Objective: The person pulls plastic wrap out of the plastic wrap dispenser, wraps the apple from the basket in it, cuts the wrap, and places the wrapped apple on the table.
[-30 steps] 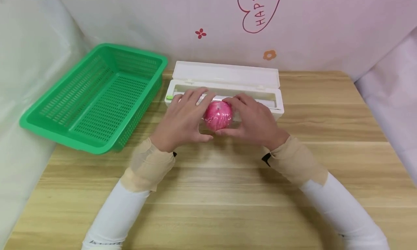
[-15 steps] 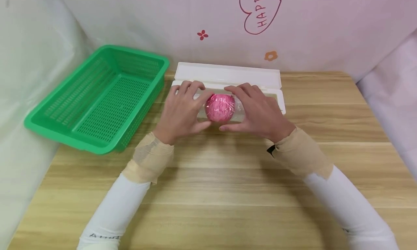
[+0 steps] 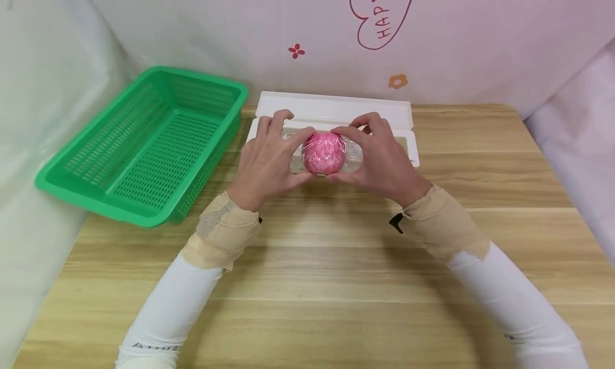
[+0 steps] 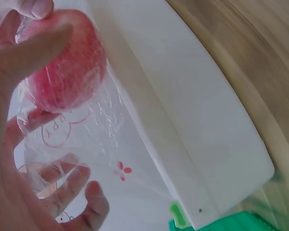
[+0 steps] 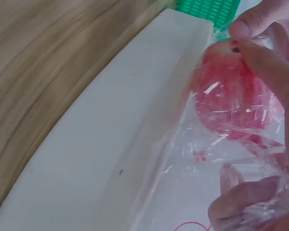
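In the middle of the picture, your left hand (image 3: 269, 163) and right hand (image 3: 381, 161) both grip the wrapped apple (image 3: 324, 152), but pull hard and the thin wrap (image 3: 355, 155) may tear.

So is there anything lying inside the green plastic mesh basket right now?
No, the head view shows the green plastic mesh basket with only its bare perforated floor, nothing in it.

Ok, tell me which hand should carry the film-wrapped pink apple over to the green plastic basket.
Left, probably. The green plastic basket sits on the left hand's side, so no crossing over. Both hands grip the film-wrapped pink apple; the right hand would have to reach across the white film dispenser box.
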A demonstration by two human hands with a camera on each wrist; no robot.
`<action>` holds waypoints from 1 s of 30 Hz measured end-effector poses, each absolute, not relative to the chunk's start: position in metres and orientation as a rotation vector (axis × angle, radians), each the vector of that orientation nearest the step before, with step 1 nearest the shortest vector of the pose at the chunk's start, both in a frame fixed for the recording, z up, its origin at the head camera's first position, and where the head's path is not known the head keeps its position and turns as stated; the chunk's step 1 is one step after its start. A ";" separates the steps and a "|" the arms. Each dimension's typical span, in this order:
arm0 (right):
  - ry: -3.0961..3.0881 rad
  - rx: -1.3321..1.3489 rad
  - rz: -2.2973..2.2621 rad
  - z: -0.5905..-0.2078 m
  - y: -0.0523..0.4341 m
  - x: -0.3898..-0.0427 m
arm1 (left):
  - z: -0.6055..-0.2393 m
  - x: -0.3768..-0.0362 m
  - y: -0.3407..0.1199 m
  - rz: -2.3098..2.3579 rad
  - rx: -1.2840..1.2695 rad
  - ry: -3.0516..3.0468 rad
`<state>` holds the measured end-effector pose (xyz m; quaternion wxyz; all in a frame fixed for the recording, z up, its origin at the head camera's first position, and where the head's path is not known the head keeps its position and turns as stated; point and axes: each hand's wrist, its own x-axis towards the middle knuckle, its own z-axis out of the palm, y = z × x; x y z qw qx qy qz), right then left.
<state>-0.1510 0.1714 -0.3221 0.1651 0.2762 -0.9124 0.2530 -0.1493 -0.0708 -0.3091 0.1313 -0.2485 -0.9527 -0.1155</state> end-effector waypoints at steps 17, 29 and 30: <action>-2.485 0.736 0.363 -0.303 0.176 -0.167 | -0.277 -0.165 -0.070 -0.469 -0.750 -2.797; -2.518 0.773 0.356 -0.275 0.173 -0.182 | -0.251 -0.184 -0.072 -0.399 -0.881 -2.800; -2.533 0.766 0.359 -0.273 0.173 -0.183 | -0.248 -0.185 -0.071 -0.398 -0.890 -2.811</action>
